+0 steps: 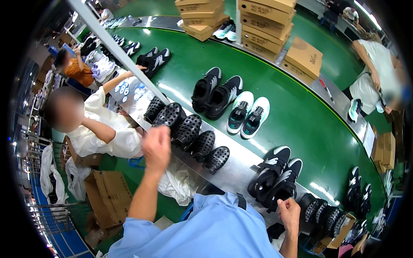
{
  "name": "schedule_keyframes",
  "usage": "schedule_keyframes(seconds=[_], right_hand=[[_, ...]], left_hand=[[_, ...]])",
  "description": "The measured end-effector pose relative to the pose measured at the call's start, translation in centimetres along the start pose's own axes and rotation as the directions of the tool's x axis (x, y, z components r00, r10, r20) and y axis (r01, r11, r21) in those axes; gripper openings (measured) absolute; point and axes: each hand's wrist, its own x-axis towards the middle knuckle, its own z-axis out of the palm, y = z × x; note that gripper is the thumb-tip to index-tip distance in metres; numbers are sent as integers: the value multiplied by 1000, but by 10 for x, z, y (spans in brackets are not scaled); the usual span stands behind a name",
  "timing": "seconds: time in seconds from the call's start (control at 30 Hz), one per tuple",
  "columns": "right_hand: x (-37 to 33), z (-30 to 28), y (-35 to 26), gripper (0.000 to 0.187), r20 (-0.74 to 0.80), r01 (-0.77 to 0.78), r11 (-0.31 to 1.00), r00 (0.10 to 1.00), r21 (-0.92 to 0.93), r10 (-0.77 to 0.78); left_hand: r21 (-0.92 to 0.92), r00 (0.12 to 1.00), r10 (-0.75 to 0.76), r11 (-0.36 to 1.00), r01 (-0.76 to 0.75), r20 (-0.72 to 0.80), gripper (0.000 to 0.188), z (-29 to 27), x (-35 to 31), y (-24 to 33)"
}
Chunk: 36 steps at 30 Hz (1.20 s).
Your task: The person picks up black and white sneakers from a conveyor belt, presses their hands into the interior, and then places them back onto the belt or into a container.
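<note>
My left hand (157,148) is raised over the near edge of the bench, fingers curled and slightly blurred, with nothing visible in it. It is beside a row of black perforated plastic shoe inserts (188,130). My right hand (289,214) is low at the right, thumb and forefinger pinched together at the heel end of a black-and-grey sneaker (287,182). What the pinch holds, if anything, is too small to make out. That sneaker's mate (269,172) stands alongside it on the metal strip. More perforated inserts (322,213) lie right of my right hand.
On the green belt (301,124) stand black sneakers (213,92) and white-and-teal sneakers (248,114). Brown shoeboxes (266,30) are stacked at the far side. A slanting metal post (116,49) rises at the left, near a co-worker in white (101,122). Cartons (109,198) stand lower left.
</note>
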Motion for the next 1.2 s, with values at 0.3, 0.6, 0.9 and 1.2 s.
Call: schedule_keyframes(seconds=[0.3, 0.6, 0.9, 1.2], right_hand=[[0, 39, -47, 27, 75, 47, 995, 996, 88, -53], [-9, 60, -80, 26, 51, 101, 966, 992, 236, -116], [-5, 100, -132, 34, 188, -123, 237, 943, 964, -275], [-14, 49, -59, 63, 277, -48, 746, 943, 664, -186]], left_hand=[[352, 954, -273, 911, 216, 121, 51, 53, 46, -213], [169, 957, -78, 977, 129, -278, 46, -65, 1, -73], [-617, 764, 621, 673, -408, 172, 66, 25, -80, 119], [-627, 386, 517, 454, 633, 764, 42, 120, -79, 189]])
